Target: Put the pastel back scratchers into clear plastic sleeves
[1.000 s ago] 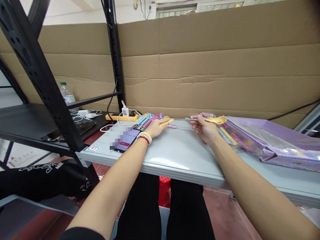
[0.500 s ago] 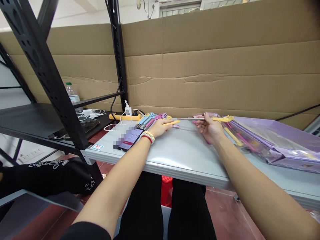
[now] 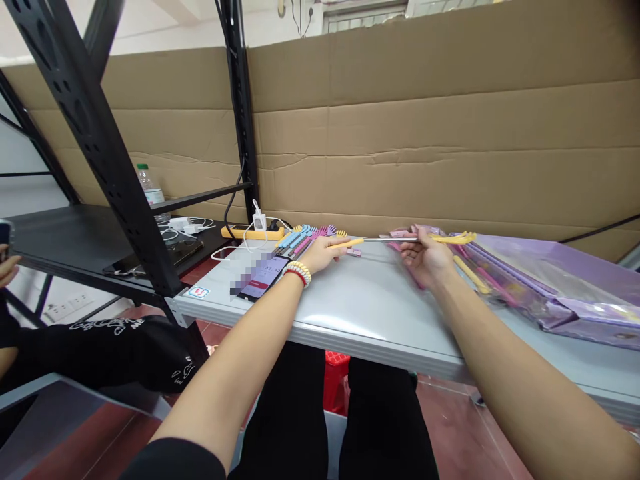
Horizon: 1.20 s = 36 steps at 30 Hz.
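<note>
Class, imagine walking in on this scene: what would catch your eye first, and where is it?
First, probably, the yellow claw-ended rod, stretched over the table between the left hand on its handle and the right hand near its claw. Next, perhaps, the fan of blue, pink and purple claw-ended sticks beyond the phone, and the big lilac box on the right.

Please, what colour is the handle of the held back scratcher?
The handle is orange-yellow; head view shows it best.

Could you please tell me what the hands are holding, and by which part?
A yellow back scratcher: the left hand grips its handle, the right hand its rod near the claw.
</note>
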Each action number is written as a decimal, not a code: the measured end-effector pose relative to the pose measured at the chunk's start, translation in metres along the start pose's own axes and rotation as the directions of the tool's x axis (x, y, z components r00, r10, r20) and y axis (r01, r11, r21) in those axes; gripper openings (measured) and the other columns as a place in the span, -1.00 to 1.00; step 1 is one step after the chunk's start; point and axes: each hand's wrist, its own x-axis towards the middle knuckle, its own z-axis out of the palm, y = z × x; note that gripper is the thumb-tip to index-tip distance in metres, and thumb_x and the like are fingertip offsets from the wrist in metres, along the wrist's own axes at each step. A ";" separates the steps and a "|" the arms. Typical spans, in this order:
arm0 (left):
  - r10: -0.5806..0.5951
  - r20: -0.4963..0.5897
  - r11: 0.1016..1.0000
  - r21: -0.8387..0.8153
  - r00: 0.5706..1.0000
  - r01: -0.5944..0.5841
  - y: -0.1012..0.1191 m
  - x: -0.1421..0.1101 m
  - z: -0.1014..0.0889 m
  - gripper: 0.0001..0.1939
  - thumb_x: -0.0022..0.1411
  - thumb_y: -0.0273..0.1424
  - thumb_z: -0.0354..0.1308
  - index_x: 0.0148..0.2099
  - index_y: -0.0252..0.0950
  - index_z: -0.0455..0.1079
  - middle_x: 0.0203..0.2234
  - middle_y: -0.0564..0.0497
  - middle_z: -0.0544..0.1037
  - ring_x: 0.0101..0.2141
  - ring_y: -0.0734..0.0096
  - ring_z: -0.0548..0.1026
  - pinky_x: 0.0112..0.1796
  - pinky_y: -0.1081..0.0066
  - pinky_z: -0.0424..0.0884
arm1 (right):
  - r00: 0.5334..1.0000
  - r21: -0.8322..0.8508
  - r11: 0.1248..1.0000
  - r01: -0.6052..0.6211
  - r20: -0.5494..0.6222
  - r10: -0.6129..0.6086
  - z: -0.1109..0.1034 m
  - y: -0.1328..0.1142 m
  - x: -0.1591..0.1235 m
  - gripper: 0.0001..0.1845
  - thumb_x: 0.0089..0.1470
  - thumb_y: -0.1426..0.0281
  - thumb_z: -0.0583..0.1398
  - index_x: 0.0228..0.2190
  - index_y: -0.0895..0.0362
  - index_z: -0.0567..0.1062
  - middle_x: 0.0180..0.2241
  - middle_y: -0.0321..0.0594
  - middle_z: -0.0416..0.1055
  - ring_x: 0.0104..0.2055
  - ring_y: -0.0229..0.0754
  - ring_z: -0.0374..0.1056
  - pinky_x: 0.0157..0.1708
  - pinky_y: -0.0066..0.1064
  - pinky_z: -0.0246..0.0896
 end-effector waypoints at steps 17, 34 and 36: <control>-0.122 0.156 0.865 -0.468 0.980 0.182 0.023 -0.008 -0.003 -0.55 0.00 -0.34 0.27 -0.02 -0.38 0.48 -0.17 -0.26 0.58 -0.50 0.52 0.42 -0.48 0.45 0.14 | 0.986 -0.097 0.993 0.067 0.160 -0.051 -0.020 0.000 0.012 -0.63 0.14 0.07 0.09 -0.51 0.08 0.34 -0.69 -0.31 0.28 -0.66 -0.27 0.22 -0.70 -0.44 0.13; -0.132 0.059 0.911 -0.387 0.990 0.144 0.020 -0.006 0.004 -0.61 0.08 -0.11 0.19 -0.26 -0.37 0.41 -0.42 -0.10 0.57 -0.56 0.55 0.35 -0.50 0.47 0.11 | 0.960 -0.133 0.989 0.070 0.280 -0.030 -0.002 -0.001 -0.010 -0.70 0.01 0.08 0.20 -0.40 0.06 0.41 -0.59 -0.31 0.32 -0.54 -0.24 0.27 -0.63 -0.46 0.04; -0.102 -0.107 0.975 -0.210 0.989 0.078 0.015 -0.004 0.002 -0.56 0.09 -0.01 0.14 -0.45 -0.33 0.34 -0.60 0.02 0.45 -0.60 0.57 0.27 -0.51 0.46 0.09 | 0.961 -0.131 0.990 0.046 0.278 -0.008 -0.002 -0.001 -0.011 -0.70 -0.01 0.09 0.21 -0.40 0.06 0.41 -0.57 -0.30 0.33 -0.54 -0.25 0.27 -0.63 -0.47 0.02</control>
